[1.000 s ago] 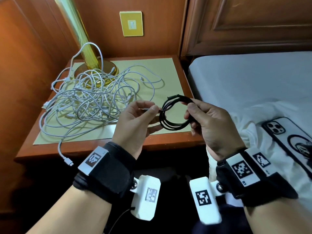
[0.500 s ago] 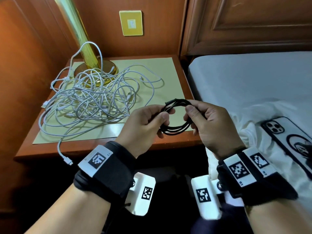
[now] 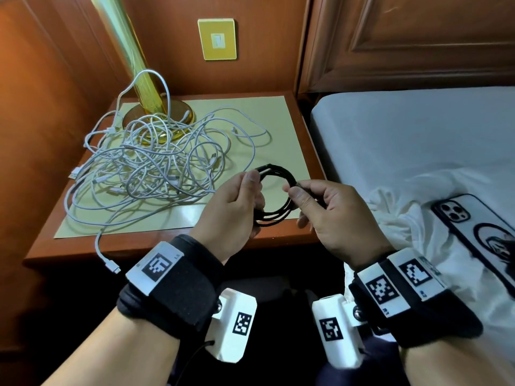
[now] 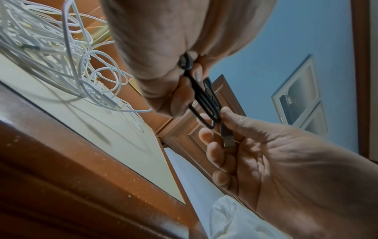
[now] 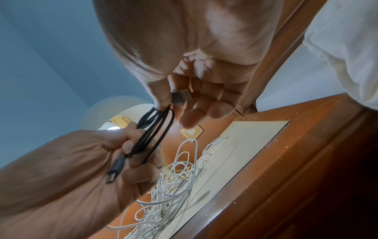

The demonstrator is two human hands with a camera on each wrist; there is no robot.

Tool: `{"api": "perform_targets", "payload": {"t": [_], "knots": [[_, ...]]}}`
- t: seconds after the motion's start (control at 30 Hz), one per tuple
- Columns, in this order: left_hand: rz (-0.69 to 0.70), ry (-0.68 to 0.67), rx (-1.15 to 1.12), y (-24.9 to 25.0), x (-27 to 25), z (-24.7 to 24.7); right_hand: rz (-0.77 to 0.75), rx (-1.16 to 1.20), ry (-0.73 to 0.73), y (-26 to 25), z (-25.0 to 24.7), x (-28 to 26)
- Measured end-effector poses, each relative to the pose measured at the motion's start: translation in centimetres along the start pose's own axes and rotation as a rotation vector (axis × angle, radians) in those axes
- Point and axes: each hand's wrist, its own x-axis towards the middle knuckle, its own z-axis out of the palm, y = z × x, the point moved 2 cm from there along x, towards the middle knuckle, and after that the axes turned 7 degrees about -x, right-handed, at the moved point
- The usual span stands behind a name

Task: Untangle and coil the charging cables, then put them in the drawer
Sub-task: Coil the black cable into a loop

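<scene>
Now the left hand [image 3: 231, 207] pinches the near-left side of the black cable [image 3: 278, 190] coil, thumb over the stacked loops, small plug end lying against its palm. The right hand [image 3: 337, 215] pinches the coil's right side, the USB plug [image 5: 182, 97] trapped between thumb and fingers. Compared with a second ago, the left hand has traded the loose plug for the loops themselves, and the right has closed in (both ends gathered). Judgement: this cable is essentially coiled and ready to stow; no drawer is visible yet. The coil hangs above the near right edge of the nightstand [image 3: 167, 246]. Far left, the white cables [image 3: 156, 168] lie tangled around the lamp base [image 3: 158, 121]. A phone [image 3: 479, 235] rests on the bed, right.
</scene>
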Motion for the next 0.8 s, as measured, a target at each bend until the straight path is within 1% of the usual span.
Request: {"api": "perform_targets", "payload": {"t": [0.17,0.23,0.37,0.47,0.53,0.63,0.8], "knots": [[0.056,0.066,-0.034,-0.2,0.4,-0.5,0.039,0.016,0.045,0.2,-0.2,0.0],[0.07,0.052,-0.027,0.0,0.5,-0.4,0.057,0.034,0.057,0.3,-0.3,0.0],[0.076,-0.019,-0.044,-0.2,0.3,0.3,0.052,0.139,-0.007,-0.3,0.0,-0.2],[0.033,-0.023,-0.049,-0.6,0.4,0.5,0.03,0.094,0.023,-0.5,0.0,0.0],[-0.01,0.001,-0.007,-1.0,0.5,0.3,0.077,0.07,0.077,0.3,-0.2,0.2],[-0.064,0.052,0.104,-2.0,0.8,-0.5,0.186,0.01,0.132,2.0,-0.3,0.8],[-0.108,0.096,0.321,-2.4,0.9,-1.4,0.317,-0.13,0.088,4.5,0.5,1.9]]}}
